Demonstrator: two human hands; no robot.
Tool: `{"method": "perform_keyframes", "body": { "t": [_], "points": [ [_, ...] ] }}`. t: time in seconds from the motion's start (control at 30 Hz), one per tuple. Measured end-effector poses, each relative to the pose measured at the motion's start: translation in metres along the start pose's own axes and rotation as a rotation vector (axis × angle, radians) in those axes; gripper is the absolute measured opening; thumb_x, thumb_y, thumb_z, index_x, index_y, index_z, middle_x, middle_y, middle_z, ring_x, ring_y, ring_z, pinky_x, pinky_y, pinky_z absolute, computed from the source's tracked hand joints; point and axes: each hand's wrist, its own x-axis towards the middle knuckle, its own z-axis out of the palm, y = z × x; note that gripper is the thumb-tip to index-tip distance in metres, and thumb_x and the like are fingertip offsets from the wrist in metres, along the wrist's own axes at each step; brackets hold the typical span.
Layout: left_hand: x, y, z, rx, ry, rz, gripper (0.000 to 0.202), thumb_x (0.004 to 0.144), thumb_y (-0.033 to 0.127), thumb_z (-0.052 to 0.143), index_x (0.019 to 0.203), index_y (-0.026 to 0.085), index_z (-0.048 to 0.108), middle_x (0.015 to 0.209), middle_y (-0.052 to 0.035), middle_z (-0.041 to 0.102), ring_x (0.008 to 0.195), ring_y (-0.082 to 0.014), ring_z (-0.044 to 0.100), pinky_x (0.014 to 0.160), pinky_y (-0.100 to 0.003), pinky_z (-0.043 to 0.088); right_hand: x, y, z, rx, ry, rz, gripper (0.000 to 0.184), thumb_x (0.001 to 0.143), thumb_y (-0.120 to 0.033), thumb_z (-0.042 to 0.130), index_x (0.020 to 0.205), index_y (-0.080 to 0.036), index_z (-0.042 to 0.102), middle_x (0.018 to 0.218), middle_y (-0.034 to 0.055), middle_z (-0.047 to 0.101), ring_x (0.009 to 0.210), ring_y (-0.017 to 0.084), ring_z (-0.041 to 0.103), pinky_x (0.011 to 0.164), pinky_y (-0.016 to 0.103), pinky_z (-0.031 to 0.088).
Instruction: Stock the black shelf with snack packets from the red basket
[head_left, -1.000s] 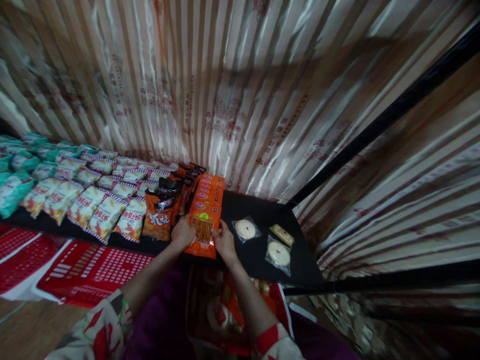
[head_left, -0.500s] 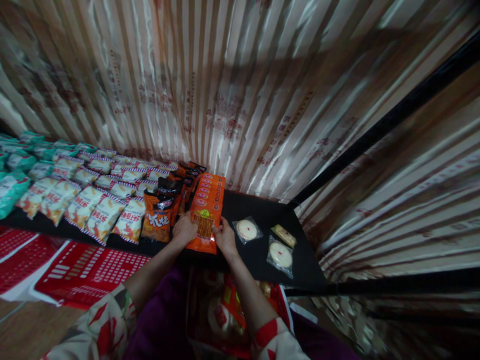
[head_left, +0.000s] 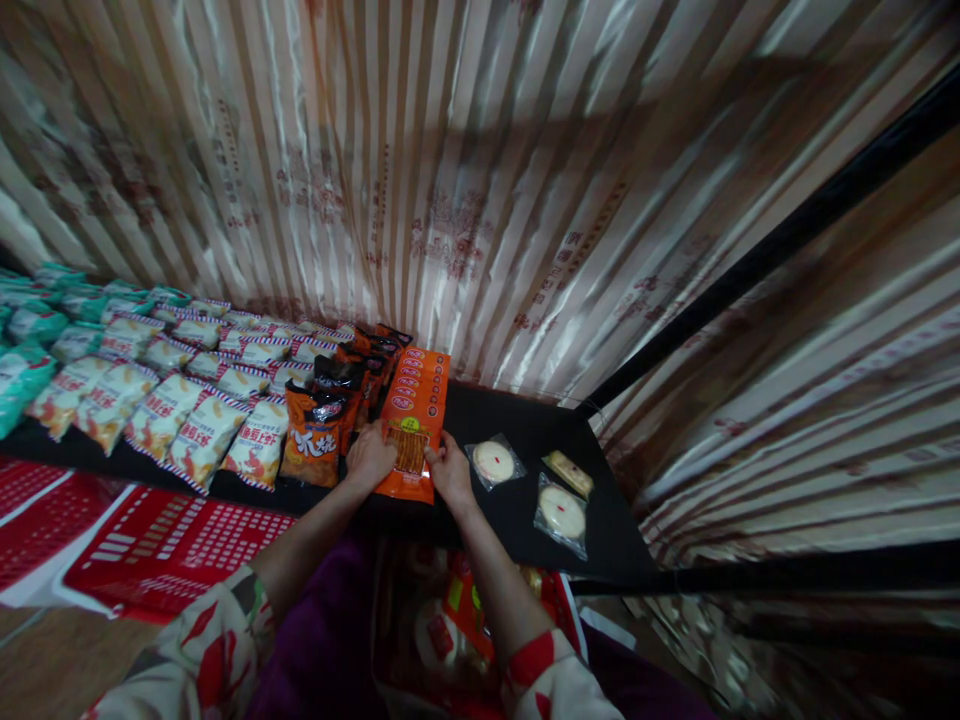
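My left hand [head_left: 371,457] and right hand [head_left: 452,470] are pinching opposite edges of a flat, glossy orange plastic packet [head_left: 410,452] with a window showing brown strips. It is lying at the front of an overlapping column of matching orange packets [head_left: 416,378] on a long black table [head_left: 517,410]. That column is looking nearly lined up, I judge. To its left, puffy black-and-orange bags [head_left: 311,440], white bags with striped edges [head_left: 206,440] and teal bags [head_left: 22,375] are sitting in rows, seemingly done. To its right, two round white discs in clear wrappers [head_left: 495,460] and a small pale-yellow wrapped bar [head_left: 568,473] are lying loosely, in no row. Below, a red plastic basket [head_left: 559,598] is holding more wrapped goods [head_left: 466,612], so some are apparently left off the table
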Motion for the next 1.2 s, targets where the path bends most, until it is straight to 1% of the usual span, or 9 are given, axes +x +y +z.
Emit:
{"method": "perform_keyframes", "body": {
  "t": [0.27,0.4,0.5,0.6,0.67,0.77,0.97,1.07,1.2],
  "points": [
    [-0.005,-0.004,0.006,0.058,0.046,0.049,0.042,0.082,0.025,0.044,0.124,0.022,0.050,0.126,-0.0098,0.056,0.109,-0.0230,0.057,0.088,-0.032,0.045,-0.001,-0.003,-0.003,0.006,-0.022,0.004,0.050,0.082,-0.023,0.050,0.128,-0.005,0.045,0.065,0.0004,0.061,0.063,0.015,0.057,0.062,0.022,0.041],
    [-0.014,-0.001,0.005,0.145,0.103,0.099,0.042,0.081,0.025,0.044,0.121,0.017,0.054,0.132,-0.0123,0.050,0.116,-0.0255,0.051,0.095,-0.036,0.042,0.000,0.000,-0.001,0.029,-0.008,-0.005,0.049,0.081,-0.023,0.050,0.128,-0.006,0.046,0.061,-0.0016,0.058,0.059,0.014,0.056,0.059,0.022,0.041],
    [-0.019,0.003,0.007,0.234,0.182,0.191,0.044,0.078,0.024,0.047,0.121,0.014,0.055,0.137,-0.0140,0.045,0.122,-0.0296,0.044,0.099,-0.042,0.038,0.001,0.003,0.001,0.048,-0.002,-0.014,0.049,0.081,-0.023,0.050,0.128,-0.007,0.046,0.060,-0.0022,0.058,0.057,0.013,0.055,0.057,0.021,0.041],
    [-0.018,0.005,0.013,0.244,0.211,0.338,0.044,0.079,0.021,0.047,0.122,0.014,0.056,0.139,-0.0124,0.042,0.130,-0.0297,0.034,0.104,-0.042,0.034,0.001,0.004,0.003,0.059,0.001,-0.015,0.050,0.081,-0.024,0.051,0.127,-0.005,0.046,0.059,-0.0020,0.058,0.056,0.013,0.055,0.057,0.021,0.041],
    [-0.014,0.008,0.019,0.228,0.189,0.416,0.044,0.079,0.020,0.046,0.123,0.016,0.055,0.141,-0.0096,0.041,0.134,-0.0292,0.026,0.107,-0.041,0.030,0.001,0.005,0.003,0.064,0.002,-0.014,0.051,0.080,-0.024,0.051,0.127,-0.005,0.046,0.058,-0.0022,0.057,0.056,0.013,0.054,0.057,0.021,0.041],
    [-0.004,0.013,0.026,0.212,0.138,0.459,0.044,0.082,0.021,0.045,0.125,0.020,0.055,0.144,-0.0068,0.037,0.136,-0.0302,0.020,0.107,-0.044,0.029,0.000,0.005,0.003,0.080,0.002,-0.019,0.049,0.081,-0.023,0.050,0.126,-0.006,0.047,0.057,-0.0031,0.056,0.054,0.013,0.053,0.056,0.021,0.040],
    [0.021,0.023,0.033,0.258,0.069,0.510,0.047,0.086,0.027,0.043,0.133,0.026,0.046,0.146,-0.0056,0.034,0.137,-0.0310,0.017,0.108,-0.049,0.024,-0.001,0.004,0.002,0.085,0.003,-0.032,0.051,0.081,-0.024,0.050,0.127,-0.004,0.046,0.057,-0.0024,0.056,0.055,0.014,0.054,0.057,0.022,0.041],
    [0.033,0.022,0.036,0.303,0.057,0.562,0.046,0.088,0.030,0.041,0.134,0.029,0.043,0.147,-0.0032,0.033,0.138,-0.0295,0.017,0.109,-0.049,0.023,-0.001,0.004,0.001,0.063,0.002,-0.023,0.052,0.080,-0.024,0.051,0.127,-0.003,0.046,0.056,-0.0026,0.055,0.055,0.014,0.053,0.057,0.022,0.041],
    [0.040,0.019,0.040,0.358,0.054,0.599,0.045,0.089,0.033,0.039,0.134,0.030,0.043,0.144,-0.0021,0.037,0.137,-0.0265,0.021,0.110,-0.047,0.019,-0.001,0.004,0.001,0.051,0.016,-0.023,0.052,0.079,-0.025,0.051,0.126,-0.003,0.047,0.056,-0.0029,0.055,0.054,0.013,0.052,0.056,0.022,0.040]
  ]
}}
